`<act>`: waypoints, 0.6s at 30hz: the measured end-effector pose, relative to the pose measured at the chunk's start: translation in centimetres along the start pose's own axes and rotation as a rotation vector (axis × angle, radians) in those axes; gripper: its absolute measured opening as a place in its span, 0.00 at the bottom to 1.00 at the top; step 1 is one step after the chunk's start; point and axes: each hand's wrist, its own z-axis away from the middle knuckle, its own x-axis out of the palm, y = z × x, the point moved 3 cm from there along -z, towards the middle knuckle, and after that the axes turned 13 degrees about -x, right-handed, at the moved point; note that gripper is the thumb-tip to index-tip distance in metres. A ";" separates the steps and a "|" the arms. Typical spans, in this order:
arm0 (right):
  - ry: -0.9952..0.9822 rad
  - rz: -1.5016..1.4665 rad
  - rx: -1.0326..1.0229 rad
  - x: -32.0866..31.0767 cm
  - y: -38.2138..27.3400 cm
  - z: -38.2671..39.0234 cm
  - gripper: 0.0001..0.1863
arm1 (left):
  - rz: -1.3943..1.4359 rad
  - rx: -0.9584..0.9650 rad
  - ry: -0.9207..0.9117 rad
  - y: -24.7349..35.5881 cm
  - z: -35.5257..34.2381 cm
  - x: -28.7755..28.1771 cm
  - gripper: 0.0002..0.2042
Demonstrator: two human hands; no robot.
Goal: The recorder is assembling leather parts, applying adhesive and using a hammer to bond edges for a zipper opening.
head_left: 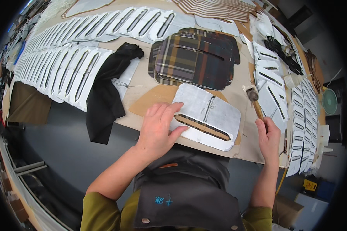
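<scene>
On the table edge in front of me lies a white-backed fabric panel [223,109] with rounded corners. A long slot crosses it, with a tan strip [204,128] in the opening. My left hand [158,129] rests on the panel's left end, thumb and fingers apart on either side of the slot's tip. My right hand [268,134] grips the wooden handle of a hammer [253,94] to the right of the panel. The hammer's worn, dark head points away from me, beside a stack of plaid fabric panels [177,57].
Rows of white slotted pieces [65,75] cover the table's left side, and more [302,123] lie at the right. A black cloth [108,96] hangs over the front edge. Scissors [285,141] and a translucent bottle [292,81] sit at the right.
</scene>
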 end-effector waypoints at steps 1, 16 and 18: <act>0.006 0.054 0.036 0.0 1.2 0.0 0.13 | 0.052 -0.020 -0.053 -0.1 0.1 0.0 0.28; -0.281 -0.511 -0.323 9.9 -11.2 -1.2 0.22 | -0.032 -0.028 -0.144 -1.6 -0.4 -1.5 0.26; -0.263 -0.454 -0.448 11.3 -12.4 -1.8 0.19 | -0.014 -0.040 -0.160 -1.7 -0.4 -1.7 0.26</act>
